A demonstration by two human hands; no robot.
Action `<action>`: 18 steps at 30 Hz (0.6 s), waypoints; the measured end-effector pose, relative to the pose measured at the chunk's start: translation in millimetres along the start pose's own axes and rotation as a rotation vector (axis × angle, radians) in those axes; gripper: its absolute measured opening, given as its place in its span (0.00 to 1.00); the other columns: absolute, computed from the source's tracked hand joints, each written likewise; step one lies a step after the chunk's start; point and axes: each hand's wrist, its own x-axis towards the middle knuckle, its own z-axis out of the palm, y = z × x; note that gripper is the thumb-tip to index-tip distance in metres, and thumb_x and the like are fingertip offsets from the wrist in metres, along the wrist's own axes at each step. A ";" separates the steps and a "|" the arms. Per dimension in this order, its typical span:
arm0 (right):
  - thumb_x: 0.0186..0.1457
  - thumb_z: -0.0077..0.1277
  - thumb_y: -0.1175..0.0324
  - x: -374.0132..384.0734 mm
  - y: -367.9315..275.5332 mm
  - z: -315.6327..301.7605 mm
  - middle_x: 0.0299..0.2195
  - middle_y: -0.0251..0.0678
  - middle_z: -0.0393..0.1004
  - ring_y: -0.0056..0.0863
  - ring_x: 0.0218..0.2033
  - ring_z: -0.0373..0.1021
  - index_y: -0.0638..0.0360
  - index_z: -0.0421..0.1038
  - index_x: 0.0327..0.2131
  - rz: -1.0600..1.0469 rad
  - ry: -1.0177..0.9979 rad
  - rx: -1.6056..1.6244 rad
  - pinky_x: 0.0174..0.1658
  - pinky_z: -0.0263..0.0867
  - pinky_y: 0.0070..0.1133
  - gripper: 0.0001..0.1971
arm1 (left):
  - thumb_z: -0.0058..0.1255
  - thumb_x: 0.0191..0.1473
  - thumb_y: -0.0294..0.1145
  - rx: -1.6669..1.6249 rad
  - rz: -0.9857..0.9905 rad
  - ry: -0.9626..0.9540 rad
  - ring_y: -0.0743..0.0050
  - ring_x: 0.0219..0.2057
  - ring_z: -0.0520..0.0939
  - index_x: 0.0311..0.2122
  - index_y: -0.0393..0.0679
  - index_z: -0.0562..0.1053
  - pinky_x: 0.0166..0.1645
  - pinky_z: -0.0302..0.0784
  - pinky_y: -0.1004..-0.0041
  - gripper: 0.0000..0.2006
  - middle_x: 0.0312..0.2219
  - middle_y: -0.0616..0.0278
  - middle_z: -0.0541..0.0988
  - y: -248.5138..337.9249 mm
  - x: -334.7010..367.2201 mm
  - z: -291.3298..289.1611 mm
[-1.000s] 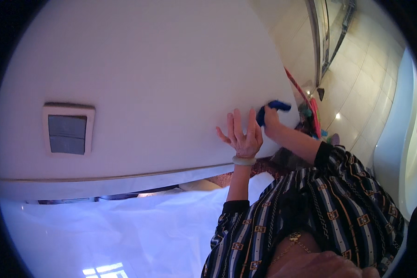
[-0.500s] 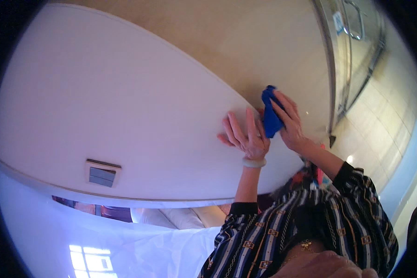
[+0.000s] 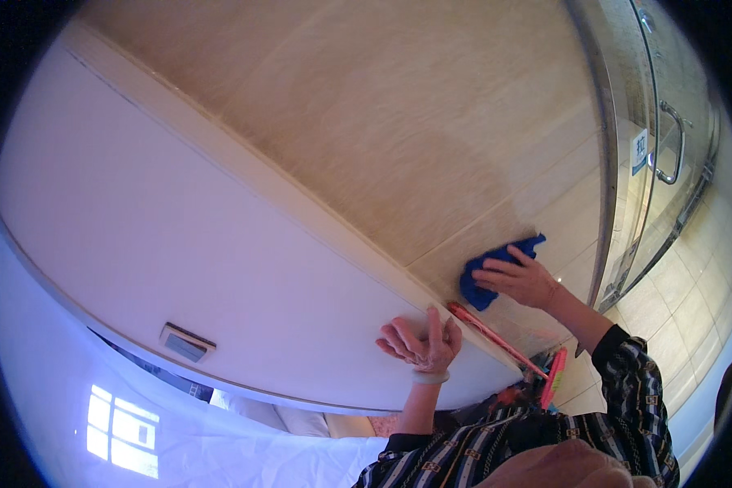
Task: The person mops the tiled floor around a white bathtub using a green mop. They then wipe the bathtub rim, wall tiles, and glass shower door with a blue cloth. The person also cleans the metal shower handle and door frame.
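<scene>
My right hand [image 3: 522, 279] presses a dark blue cloth [image 3: 481, 294] against the beige tiled wall [image 3: 398, 146], its fingers lying over the cloth. Part of the cloth sticks out beyond the fingers. Beside it, my left hand [image 3: 423, 343] rests on the white wall [image 3: 244, 268] close to the corner edge where white meets tile. Its fingers are loosely bent and apart, with nothing in them. A pale bangle [image 3: 429, 377] circles the left wrist.
A red pole [image 3: 496, 337] leans by the corner below my hands, near a pink and green brush head [image 3: 554, 378]. To the right stands a glass door with a metal handle [image 3: 671, 142] over a tiled floor [image 3: 667, 301]. A light switch [image 3: 188, 342] sits on the white wall.
The bunched cloth is now spread flatter on the tile under my right hand. My hands have moved apart, and the left fingers are more bent. The view has shifted, showing more tiled wall.
</scene>
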 end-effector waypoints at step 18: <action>0.47 0.49 0.65 22.3 35.7 -19.5 0.61 0.27 0.56 0.36 0.65 0.48 0.34 0.69 0.51 0.326 0.116 -0.106 0.64 0.35 0.52 0.24 | 0.53 0.47 0.48 0.025 -0.023 0.021 0.29 0.64 0.45 0.52 0.54 0.69 0.62 0.37 0.36 0.25 0.62 0.34 0.51 -5.9 -8.3 0.6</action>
